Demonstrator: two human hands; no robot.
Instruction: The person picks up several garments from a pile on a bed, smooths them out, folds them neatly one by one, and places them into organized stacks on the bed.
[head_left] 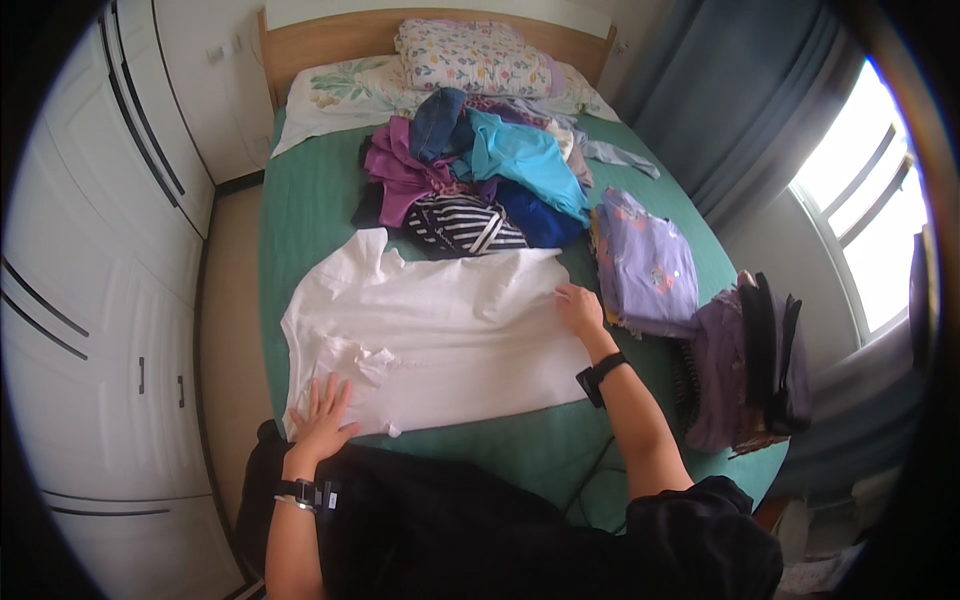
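The left hand [322,430] is laid flat, fingers spread, on the near left part of the white shirt [470,335], maybe so the cloth is kept smooth. The right hand [582,312] is placed at the shirt's right edge; whether cloth is pinched there cannot be told. The shirt is spread between both hands on the green sheet [308,205]. Beyond it, a messy clothes pile [525,155] is heaped, perhaps out of the way.

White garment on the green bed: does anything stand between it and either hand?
Nothing visible does. The left hand lies on the white garment, and the right hand is at its right edge. The clothes heap lies beyond it.
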